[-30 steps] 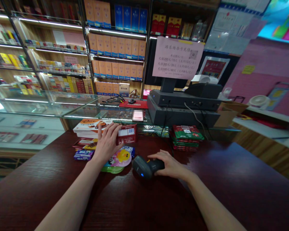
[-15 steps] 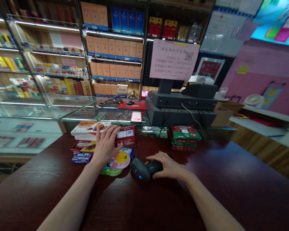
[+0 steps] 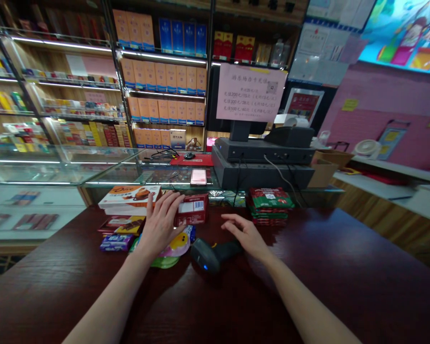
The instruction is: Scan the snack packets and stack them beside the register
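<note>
My left hand point(image 3: 162, 223) grips the left end of a dark red box point(image 3: 195, 211) with a white label and barcode facing me. Its fingers lie over the far edge and its thumb at the near side. Under that hand are bright pouches point(image 3: 182, 244), partly hidden by it. My right hand point(image 3: 246, 235) hovers open just above the handle of a black barcode scanner point(image 3: 208, 258), which lies on the wooden counter with a blue light lit. Left of my left hand sit a white and orange carton point(image 3: 129, 197), chocolate bars point(image 3: 120, 224) and a purple pack point(image 3: 116, 242).
A stack of red and green packs point(image 3: 271, 203) stands to the right, before the cash register point(image 3: 261, 167) and its cables. Behind the wooden counter point(image 3: 329, 277) runs a glass counter with a red mat point(image 3: 197, 160). Stocked shelves point(image 3: 161, 98) fill the back wall.
My right hand has let go of the scanner and lifted off its handle. My left hand and the red box have shifted slightly right and towards me. The view has turned a little.
</note>
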Tool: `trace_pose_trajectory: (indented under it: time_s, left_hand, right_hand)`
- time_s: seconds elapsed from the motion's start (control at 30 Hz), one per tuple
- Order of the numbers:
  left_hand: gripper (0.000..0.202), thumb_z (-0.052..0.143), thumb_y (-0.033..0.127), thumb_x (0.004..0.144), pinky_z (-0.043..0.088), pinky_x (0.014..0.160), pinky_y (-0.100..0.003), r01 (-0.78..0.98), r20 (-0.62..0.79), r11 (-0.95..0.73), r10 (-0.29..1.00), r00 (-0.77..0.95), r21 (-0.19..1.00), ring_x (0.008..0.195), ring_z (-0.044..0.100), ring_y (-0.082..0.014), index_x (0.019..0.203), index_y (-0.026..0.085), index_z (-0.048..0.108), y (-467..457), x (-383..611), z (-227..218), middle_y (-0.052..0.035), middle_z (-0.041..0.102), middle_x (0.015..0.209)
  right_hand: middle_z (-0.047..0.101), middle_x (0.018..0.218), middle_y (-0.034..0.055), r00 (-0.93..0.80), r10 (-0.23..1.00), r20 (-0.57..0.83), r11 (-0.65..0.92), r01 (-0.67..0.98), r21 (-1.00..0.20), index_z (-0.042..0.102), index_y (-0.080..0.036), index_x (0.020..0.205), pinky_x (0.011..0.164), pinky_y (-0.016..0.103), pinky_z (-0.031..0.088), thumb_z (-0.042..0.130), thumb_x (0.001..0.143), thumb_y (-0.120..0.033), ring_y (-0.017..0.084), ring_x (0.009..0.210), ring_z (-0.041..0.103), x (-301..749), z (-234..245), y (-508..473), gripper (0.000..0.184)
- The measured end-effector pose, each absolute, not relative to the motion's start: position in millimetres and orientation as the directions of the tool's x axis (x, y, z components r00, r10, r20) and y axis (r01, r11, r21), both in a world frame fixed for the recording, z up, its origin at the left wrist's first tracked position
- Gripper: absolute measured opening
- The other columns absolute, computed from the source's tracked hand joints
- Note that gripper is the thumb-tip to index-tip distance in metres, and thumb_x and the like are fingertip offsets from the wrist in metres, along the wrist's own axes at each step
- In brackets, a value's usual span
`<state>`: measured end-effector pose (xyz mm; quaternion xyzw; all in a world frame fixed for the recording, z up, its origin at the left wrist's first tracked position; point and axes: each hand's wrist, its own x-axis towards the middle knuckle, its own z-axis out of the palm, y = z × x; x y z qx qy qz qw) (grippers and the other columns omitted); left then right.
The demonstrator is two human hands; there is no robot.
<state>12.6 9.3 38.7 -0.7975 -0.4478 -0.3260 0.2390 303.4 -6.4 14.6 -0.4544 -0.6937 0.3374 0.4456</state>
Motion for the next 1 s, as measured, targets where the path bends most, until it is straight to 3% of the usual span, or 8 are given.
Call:
trace_pose_trajectory:
  time_s: [0.23,0.43,0.57,0.83,0.93,1.0]
  left_hand:
    - [0.069,0.068,0.034,0.087,0.008,0.126,-0.058,0.838,0.734,-0.538,0.531,0.422,-0.092,0.141,0.043,-0.0305,0.149,0.021,0.04,5.5,22.9,37.9,-0.0121,0.055,0.146]
    - [0.071,0.07,0.03,0.085,0.01,0.126,-0.059,0.822,0.731,-0.563,0.526,0.434,-0.083,0.141,0.044,-0.0312,0.149,0.022,0.041,3.2,32.7,36.2,-0.0126,0.057,0.145]
    - [0.068,0.069,0.031,0.086,0.009,0.126,-0.059,0.814,0.731,-0.574,0.517,0.444,-0.088,0.14,0.045,-0.0308,0.148,0.022,0.043,3.0,38.2,34.3,-0.0118,0.056,0.146]
    - [0.075,0.074,0.027,0.081,0.014,0.124,-0.063,0.809,0.724,-0.577,0.511,0.464,-0.112,0.14,0.043,-0.0335,0.148,0.022,0.042,1.4,43.0,32.0,-0.0163,0.047,0.151]
    - [0.076,0.078,0.029,0.078,0.019,0.122,-0.064,0.832,0.726,-0.543,0.525,0.444,-0.116,0.141,0.041,-0.0361,0.147,0.025,0.045,1.9,43.6,31.4,-0.0184,0.035,0.157]
    - [0.078,0.08,0.03,0.077,0.02,0.121,-0.064,0.846,0.721,-0.522,0.543,0.43,-0.112,0.137,0.043,-0.0358,0.147,0.028,0.046,2.3,43.7,31.6,-0.0166,0.04,0.153]
  right_hand:
    - [0.071,0.086,0.0026,-0.085,0.944,0.319,0.33,0.249,-0.911,0.065,-0.02,0.124,0.082,0.034,0.052,0.062,0.087,-0.041,0.019,0.083,0.067,292.7,12.5,3.1,0.043]
    - [0.068,0.104,0.0056,-0.03,0.935,0.352,0.347,0.274,-0.897,0.067,-0.021,0.126,0.083,0.035,0.053,0.07,0.08,-0.041,0.019,0.085,0.064,286.0,3.9,12.8,0.05]
    - [0.071,0.104,0.0068,-0.057,0.946,0.32,0.324,0.247,-0.913,0.066,-0.02,0.128,0.086,0.037,0.053,0.07,0.081,-0.043,0.02,0.088,0.066,283.9,-0.3,16.5,0.052]
    - [0.075,0.097,0.0057,-0.06,0.94,0.337,0.342,0.221,-0.913,0.071,-0.019,0.116,0.085,0.036,0.054,0.072,0.08,-0.039,0.022,0.088,0.069,286.7,3.2,16.1,0.04]
    - [0.075,0.091,0.0043,-0.052,0.941,0.333,0.337,0.208,-0.918,0.071,-0.019,0.102,0.081,0.034,0.054,0.073,0.079,-0.039,0.021,0.083,0.069,286.3,3.8,15.4,0.031]
    - [0.074,0.085,0.0029,-0.039,0.943,0.332,0.332,0.213,-0.919,0.069,-0.019,0.092,0.076,0.032,0.053,0.073,0.078,-0.04,0.02,0.078,0.067,285.9,4.1,14.9,0.026]
